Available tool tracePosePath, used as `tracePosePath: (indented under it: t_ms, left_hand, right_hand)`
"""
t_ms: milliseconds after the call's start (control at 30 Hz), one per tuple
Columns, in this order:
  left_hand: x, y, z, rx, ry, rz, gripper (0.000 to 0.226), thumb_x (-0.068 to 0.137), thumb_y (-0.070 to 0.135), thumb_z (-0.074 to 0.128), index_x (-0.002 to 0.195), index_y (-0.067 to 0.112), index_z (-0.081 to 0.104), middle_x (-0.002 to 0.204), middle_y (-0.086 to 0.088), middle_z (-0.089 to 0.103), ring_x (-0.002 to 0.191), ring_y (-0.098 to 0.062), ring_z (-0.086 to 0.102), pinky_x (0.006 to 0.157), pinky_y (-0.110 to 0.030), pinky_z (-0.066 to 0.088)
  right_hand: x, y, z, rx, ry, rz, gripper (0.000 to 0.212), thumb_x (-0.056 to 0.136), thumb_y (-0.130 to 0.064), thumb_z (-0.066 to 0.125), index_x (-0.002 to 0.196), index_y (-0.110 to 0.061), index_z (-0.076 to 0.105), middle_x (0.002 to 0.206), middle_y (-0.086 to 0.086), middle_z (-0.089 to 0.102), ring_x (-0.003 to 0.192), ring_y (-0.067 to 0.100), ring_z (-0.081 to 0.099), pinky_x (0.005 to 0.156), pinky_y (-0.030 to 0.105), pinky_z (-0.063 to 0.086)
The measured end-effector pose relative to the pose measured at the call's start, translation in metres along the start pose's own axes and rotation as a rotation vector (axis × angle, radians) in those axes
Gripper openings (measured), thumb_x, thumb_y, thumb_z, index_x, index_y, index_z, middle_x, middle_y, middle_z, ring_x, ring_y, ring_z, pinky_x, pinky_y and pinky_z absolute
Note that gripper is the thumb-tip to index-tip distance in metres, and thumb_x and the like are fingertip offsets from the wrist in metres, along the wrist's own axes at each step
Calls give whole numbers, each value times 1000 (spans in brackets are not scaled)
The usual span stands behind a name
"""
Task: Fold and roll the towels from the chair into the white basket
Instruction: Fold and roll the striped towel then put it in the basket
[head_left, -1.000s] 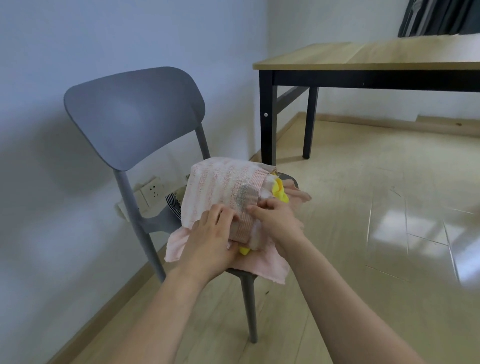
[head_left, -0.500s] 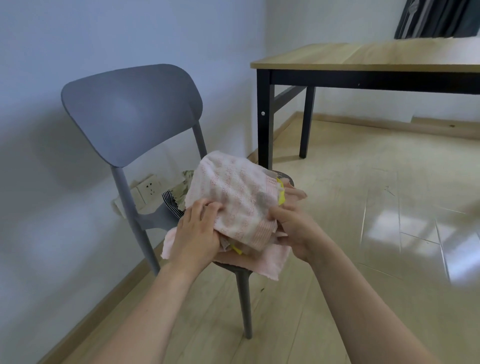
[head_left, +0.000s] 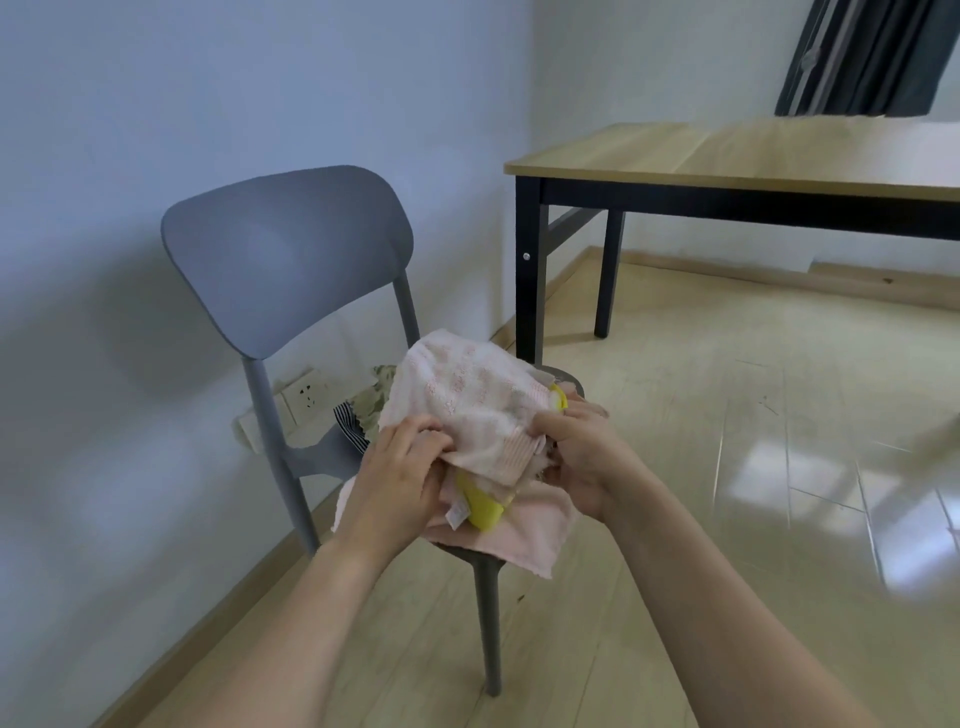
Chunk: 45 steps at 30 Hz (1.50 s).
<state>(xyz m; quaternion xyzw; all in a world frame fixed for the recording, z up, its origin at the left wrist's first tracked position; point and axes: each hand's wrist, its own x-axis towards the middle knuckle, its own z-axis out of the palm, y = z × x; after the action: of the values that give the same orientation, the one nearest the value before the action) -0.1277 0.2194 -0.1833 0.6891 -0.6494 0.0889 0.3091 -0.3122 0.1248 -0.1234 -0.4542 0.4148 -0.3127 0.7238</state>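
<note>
A pale pink patterned towel (head_left: 462, 400) is lifted over the seat of the grey chair (head_left: 291, 260). My left hand (head_left: 400, 478) grips its near left edge and my right hand (head_left: 582, 457) pinches its near right edge. Under it on the seat lie a yellow towel (head_left: 483, 506), a plain pink towel (head_left: 524, 535) hanging over the front edge, a floral cloth (head_left: 376, 402) and a dark striped cloth (head_left: 349, 428). The white basket is not in view.
A wooden table (head_left: 727, 161) with black legs stands at the back right. A wall with a socket (head_left: 306, 397) is close behind the chair. Dark curtains (head_left: 862, 57) hang in the far corner. Shiny wood floor (head_left: 727, 467) spreads to the right.
The patterned towel has been raised off the pile and bunched between my hands, uncovering more of the yellow towel. The view has shifted so the chair sits more to the middle.
</note>
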Motion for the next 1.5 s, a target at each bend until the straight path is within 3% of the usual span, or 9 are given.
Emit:
tracePosePath:
  t_ms: [267,333,467,700,800,933,1067,1267,1500]
  left_hand:
    - [82,55,-85,-571,304,-266,15,95,2,39,92,11,50,79,6,56,71,4,51,60,-10,38]
    - [120,66,-119,-509,275,-207,19,96,1,35,93,15,48,80,11,54,73,5,51,62,-9,38]
    - [177,88,-184,-261,61,-19,17,95,11,31,94,21,45,81,1,57,80,-22,56,74,-41,48]
    - [208,127,-270,-138,-55,135,15,98,35,44,92,23,50,83,6,60,72,-11,52,63,-27,40]
    - [209,130,-287,-155,-49,131,25,98,38,45,92,16,56,90,-5,63,74,-13,52,67,-28,41]
    - [196,133,-300,-211,-59,165,26,98,42,44,96,19,56,93,-9,64,72,-11,52,65,-26,43]
    - [168,137,-313,-91,-103,275,36,89,60,48,104,32,32,73,5,56,59,-9,53,57,-22,46]
    - [150,132,-319,59,56,428,15,96,48,43,105,39,37,100,15,65,78,-4,62,68,-18,48]
    - [151,130,-321,89,166,584,8,102,25,40,107,30,44,86,18,57,70,-2,57,64,-14,43]
  right_hand:
    - [-17,-114,29,-149,28,-129,17,88,0,55,103,-7,52,97,16,59,75,24,68,51,27,54]
    - [-34,-144,31,-272,27,-213,31,89,0,54,116,-14,49,104,15,57,81,25,65,58,32,57]
    - [-69,-193,29,-518,-40,-326,27,89,1,46,103,-4,68,86,10,59,67,17,57,70,30,56]
    - [-114,-233,28,-819,-68,-560,17,88,-25,64,79,-11,65,71,-5,54,67,8,51,73,23,43]
    - [-121,-238,34,-769,-42,-698,36,95,-35,55,87,0,60,75,0,51,70,14,47,68,27,36]
    - [-128,-240,44,-524,-120,-739,21,97,-24,54,97,-13,71,89,-1,68,82,11,63,77,20,47]
    - [-135,-244,48,-378,-166,-718,24,96,-15,54,109,1,67,108,24,68,93,27,64,83,35,48]
    - [-149,-250,49,-377,-299,-669,24,94,-5,55,114,-6,68,112,15,70,102,25,68,85,30,55]
    - [-166,-248,59,-425,-161,-824,33,89,4,58,110,-21,53,94,12,68,66,19,59,53,23,45]
